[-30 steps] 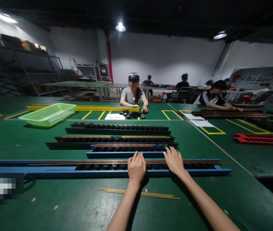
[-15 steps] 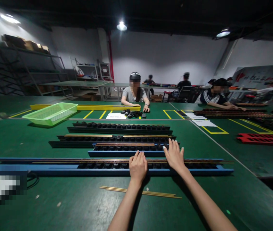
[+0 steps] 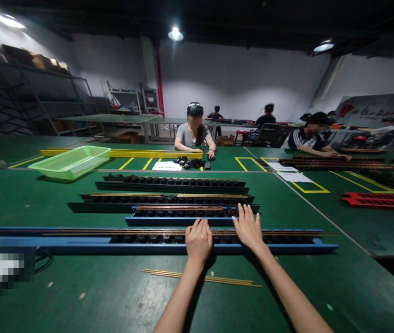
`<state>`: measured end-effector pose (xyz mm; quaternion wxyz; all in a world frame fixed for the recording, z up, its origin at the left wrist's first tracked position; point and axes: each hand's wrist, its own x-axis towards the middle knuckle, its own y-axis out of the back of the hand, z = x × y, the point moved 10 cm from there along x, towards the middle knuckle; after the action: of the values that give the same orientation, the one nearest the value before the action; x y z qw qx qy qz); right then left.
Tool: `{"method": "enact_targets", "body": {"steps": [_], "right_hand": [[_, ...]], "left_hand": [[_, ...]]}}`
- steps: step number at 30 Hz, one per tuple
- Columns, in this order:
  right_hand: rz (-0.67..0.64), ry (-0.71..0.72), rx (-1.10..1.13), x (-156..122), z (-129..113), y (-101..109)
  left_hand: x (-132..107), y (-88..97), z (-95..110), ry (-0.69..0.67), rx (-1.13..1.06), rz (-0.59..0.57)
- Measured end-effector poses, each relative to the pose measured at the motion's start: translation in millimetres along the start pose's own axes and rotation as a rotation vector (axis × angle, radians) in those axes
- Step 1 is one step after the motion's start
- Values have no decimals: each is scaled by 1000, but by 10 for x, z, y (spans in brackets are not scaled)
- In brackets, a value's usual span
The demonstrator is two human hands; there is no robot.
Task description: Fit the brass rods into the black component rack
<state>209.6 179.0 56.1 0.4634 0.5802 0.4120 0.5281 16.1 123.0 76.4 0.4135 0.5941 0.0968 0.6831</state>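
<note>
A long blue rail [image 3: 79,244] with black clips and thin copper strips lies across the green table [image 3: 113,296] in front of me. My left hand [image 3: 199,240] rests on it near the middle, fingers together and bent down over its far edge. My right hand [image 3: 249,227] lies just to the right, fingers stretched out flat, tips reaching a shorter blue rail [image 3: 169,221] behind. Both hands hold nothing. Loose copper rods [image 3: 224,280] lie on the table under my left forearm.
Two black rails [image 3: 169,185] lie further back. A green plastic basket [image 3: 70,162] and a yellow rail [image 3: 141,154] sit at the far left. A person [image 3: 194,132] sits opposite with black parts [image 3: 192,163]. Other people work at the right, near red rails [image 3: 380,200].
My right hand reached slightly further forward over the rails and then settled a little to the left. My left hand has stayed in place on the long blue rail.
</note>
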Motion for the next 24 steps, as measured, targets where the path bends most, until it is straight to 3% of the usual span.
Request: {"method": "enact_targets", "body": {"steps": [5,9,13,19,24], "right_hand": [[64,-5,-49,-27,-65,165],[163,134,-79,-21,-381,403],[124,139,12,48,-565,341],[89,73,56,90,-546,136],[115,127,25,73,-608,228]], "left_hand": [[0,3,2,-1,9,-5],[3,5,10,-12,11,-5],[-2,-1,11,-25,19,-11],[-10,-18,11,-28,33,-15],[-7,-19,12,-33,25,-13]]}}
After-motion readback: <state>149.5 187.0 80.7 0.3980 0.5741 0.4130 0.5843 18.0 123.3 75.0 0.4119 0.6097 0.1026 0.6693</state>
